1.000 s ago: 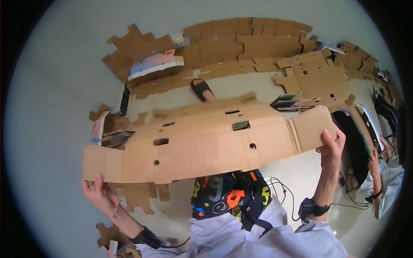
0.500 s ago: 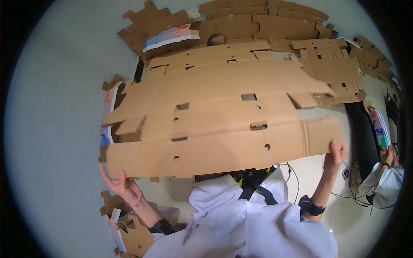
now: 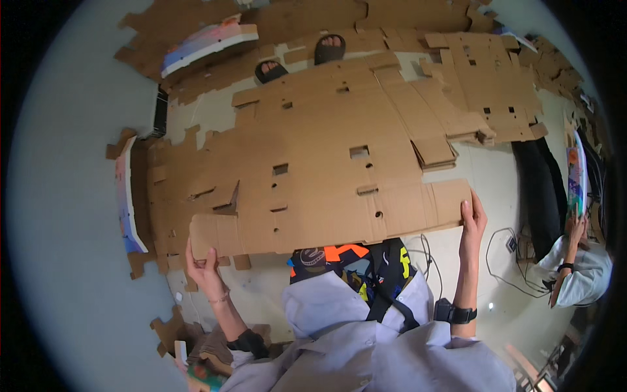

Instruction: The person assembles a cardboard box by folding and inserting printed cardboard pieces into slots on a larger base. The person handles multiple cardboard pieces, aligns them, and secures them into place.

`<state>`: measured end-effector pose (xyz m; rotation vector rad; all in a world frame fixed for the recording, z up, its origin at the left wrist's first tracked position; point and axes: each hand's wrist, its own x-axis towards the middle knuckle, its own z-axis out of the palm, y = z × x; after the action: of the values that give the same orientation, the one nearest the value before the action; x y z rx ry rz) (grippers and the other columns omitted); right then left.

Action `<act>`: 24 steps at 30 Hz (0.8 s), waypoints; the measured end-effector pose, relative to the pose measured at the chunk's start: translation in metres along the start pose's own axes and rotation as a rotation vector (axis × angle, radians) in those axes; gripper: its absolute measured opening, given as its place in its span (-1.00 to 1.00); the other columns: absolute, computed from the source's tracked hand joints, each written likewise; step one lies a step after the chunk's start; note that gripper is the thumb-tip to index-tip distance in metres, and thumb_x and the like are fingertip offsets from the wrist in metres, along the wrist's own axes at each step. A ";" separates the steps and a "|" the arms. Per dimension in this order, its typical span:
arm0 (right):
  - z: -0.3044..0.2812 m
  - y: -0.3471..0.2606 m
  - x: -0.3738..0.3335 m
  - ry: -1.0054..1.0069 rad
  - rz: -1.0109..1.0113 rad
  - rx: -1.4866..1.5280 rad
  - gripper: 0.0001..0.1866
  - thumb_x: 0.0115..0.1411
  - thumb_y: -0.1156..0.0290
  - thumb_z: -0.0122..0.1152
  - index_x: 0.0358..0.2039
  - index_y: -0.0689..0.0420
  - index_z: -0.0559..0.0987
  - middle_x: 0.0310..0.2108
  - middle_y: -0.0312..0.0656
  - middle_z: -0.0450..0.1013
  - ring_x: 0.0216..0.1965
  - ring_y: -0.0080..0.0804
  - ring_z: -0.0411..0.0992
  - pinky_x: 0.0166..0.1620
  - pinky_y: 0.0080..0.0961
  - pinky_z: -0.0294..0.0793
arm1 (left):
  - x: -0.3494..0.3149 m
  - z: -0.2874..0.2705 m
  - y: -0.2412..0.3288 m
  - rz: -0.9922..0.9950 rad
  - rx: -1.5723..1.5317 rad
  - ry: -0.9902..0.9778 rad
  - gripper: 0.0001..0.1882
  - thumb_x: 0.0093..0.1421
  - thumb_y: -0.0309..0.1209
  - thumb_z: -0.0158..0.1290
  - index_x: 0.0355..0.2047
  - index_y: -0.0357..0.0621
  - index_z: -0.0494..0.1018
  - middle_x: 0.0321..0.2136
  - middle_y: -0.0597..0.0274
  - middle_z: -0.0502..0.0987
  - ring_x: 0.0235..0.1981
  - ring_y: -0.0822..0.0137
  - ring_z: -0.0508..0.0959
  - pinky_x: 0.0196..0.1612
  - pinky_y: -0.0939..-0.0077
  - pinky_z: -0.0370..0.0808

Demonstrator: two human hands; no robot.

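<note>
A large flat brown cardboard sheet point(image 3: 320, 140), with square cut-outs, round holes and slit flaps, stretches out in front of me. My left hand point(image 3: 208, 269) pinches its near left corner, the thumb on top and the fingers at the edge and below. At the near right corner, my right hand point(image 3: 475, 214) grips in the same way, thumb on the upper face. More cardboard lies beyond and under the sheet, so where its far edge ends is hard to tell. A folded stack of flaps point(image 3: 434, 153) shows at its right side.
Colourful printed cartons stand at the far left point(image 3: 209, 49) and left point(image 3: 129, 196). A person's sandalled feet point(image 3: 330, 49) are beyond the sheet. To the right, another person's hand point(image 3: 576, 228) touches a printed carton point(image 3: 577, 176). Black cables point(image 3: 503, 261) lie on the floor.
The sheet has come down and flattened toward the floor cardboard, its right end drawn left. My right hand moved left and slightly up; my left hand shifted right. Sandalled feet now show.
</note>
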<state>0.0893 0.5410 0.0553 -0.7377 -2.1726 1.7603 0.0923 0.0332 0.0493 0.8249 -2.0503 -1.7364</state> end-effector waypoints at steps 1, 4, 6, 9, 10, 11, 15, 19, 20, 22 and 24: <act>0.009 -0.003 0.003 0.004 -0.006 0.011 -0.50 0.23 0.30 0.08 0.09 0.36 0.37 0.03 -0.08 0.39 0.06 -0.38 0.32 0.14 -0.49 0.22 | 0.005 0.003 0.002 -0.021 0.015 -0.013 -0.43 0.09 -0.59 0.11 0.14 -0.26 0.25 -0.18 0.11 0.50 -0.32 0.38 0.56 -0.34 0.53 0.57; 0.027 -0.004 0.014 -0.001 0.019 0.072 -0.51 0.23 0.32 0.08 0.09 0.37 0.36 0.01 -0.07 0.40 0.03 -0.39 0.34 0.12 -0.50 0.24 | 0.012 0.013 0.013 0.028 0.066 0.066 -0.45 0.12 -0.56 0.11 0.14 -0.26 0.26 -0.17 0.13 0.51 -0.31 0.39 0.55 -0.33 0.57 0.55; 0.033 0.000 0.026 0.005 0.046 0.122 -0.50 0.22 0.33 0.09 0.09 0.38 0.36 0.00 -0.06 0.40 0.03 -0.39 0.34 0.12 -0.51 0.24 | 0.017 0.023 0.022 0.042 -0.033 0.089 -0.47 0.14 -0.56 0.09 0.14 -0.24 0.26 -0.16 0.14 0.50 -0.31 0.40 0.55 -0.34 0.59 0.53; 0.033 0.000 0.046 0.032 0.019 0.160 -0.48 0.22 0.29 0.13 0.08 0.40 0.36 -0.02 -0.04 0.41 0.01 -0.38 0.36 0.10 -0.51 0.26 | 0.024 0.035 0.031 0.094 -0.014 0.056 -0.48 0.16 -0.53 0.08 0.14 -0.24 0.26 -0.15 0.14 0.50 -0.33 0.42 0.54 -0.35 0.60 0.53; 0.033 -0.002 0.053 0.025 0.030 0.160 -0.48 0.22 0.29 0.13 0.08 0.40 0.36 -0.02 -0.04 0.41 0.01 -0.38 0.36 0.10 -0.51 0.26 | 0.028 0.039 0.037 0.090 -0.003 0.062 -0.48 0.16 -0.53 0.08 0.14 -0.24 0.26 -0.15 0.14 0.50 -0.33 0.42 0.54 -0.35 0.60 0.53; 0.032 -0.001 0.060 0.012 0.029 0.115 -0.49 0.22 0.28 0.12 0.07 0.39 0.37 -0.02 -0.04 0.42 0.00 -0.38 0.36 0.10 -0.51 0.27 | 0.032 0.044 0.041 0.134 0.015 0.043 -0.49 0.17 -0.51 0.07 0.14 -0.23 0.26 -0.15 0.13 0.50 -0.34 0.43 0.53 -0.36 0.60 0.53; 0.028 -0.010 0.083 -0.027 -0.007 -0.067 -0.51 0.22 0.26 0.10 0.04 0.38 0.42 -0.03 -0.05 0.43 -0.01 -0.40 0.36 0.08 -0.53 0.27 | 0.058 0.052 0.042 0.069 0.063 -0.090 -0.51 0.21 -0.44 0.05 0.15 -0.20 0.25 -0.18 0.14 0.51 -0.37 0.48 0.52 -0.40 0.61 0.51; 0.015 -0.016 0.093 -0.072 -0.038 -0.290 -0.52 0.23 0.22 0.09 0.01 0.36 0.44 -0.03 -0.01 0.43 0.01 -0.35 0.37 0.08 -0.49 0.28 | 0.054 0.063 0.044 0.059 0.067 -0.164 -0.52 0.23 -0.42 0.03 0.15 -0.20 0.25 -0.16 0.15 0.48 -0.26 0.42 0.50 -0.25 0.52 0.50; 0.013 -0.016 0.091 -0.058 -0.037 -0.284 -0.52 0.23 0.22 0.09 0.01 0.36 0.44 -0.03 -0.01 0.43 0.01 -0.35 0.37 0.08 -0.49 0.28 | 0.050 0.066 0.042 0.175 0.160 -0.127 -0.53 0.23 -0.41 0.03 0.14 -0.19 0.26 -0.13 0.12 0.47 -0.18 0.36 0.49 -0.14 0.44 0.46; 0.015 -0.016 0.085 0.011 -0.189 -0.686 -0.53 0.22 0.20 0.08 -0.02 0.34 0.46 -0.04 0.04 0.42 0.01 -0.18 0.38 0.08 -0.41 0.29 | 0.045 0.070 0.043 0.300 0.252 -0.100 -0.54 0.23 -0.41 0.03 0.13 -0.19 0.27 -0.10 0.09 0.45 -0.10 0.30 0.47 -0.04 0.36 0.42; 0.015 -0.013 0.078 0.010 -0.271 -0.784 -0.56 0.19 0.20 0.11 -0.08 0.32 0.50 -0.05 0.07 0.40 0.00 -0.01 0.35 0.07 -0.30 0.30 | 0.037 0.072 0.047 0.617 0.841 0.113 -0.60 0.21 -0.42 0.04 0.07 -0.18 0.35 -0.01 0.02 0.42 0.04 0.19 0.40 0.09 0.32 0.31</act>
<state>0.0134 0.5674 0.0550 -0.5439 -2.7923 0.7421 0.0108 0.0711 0.0764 0.3756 -2.5767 -0.4762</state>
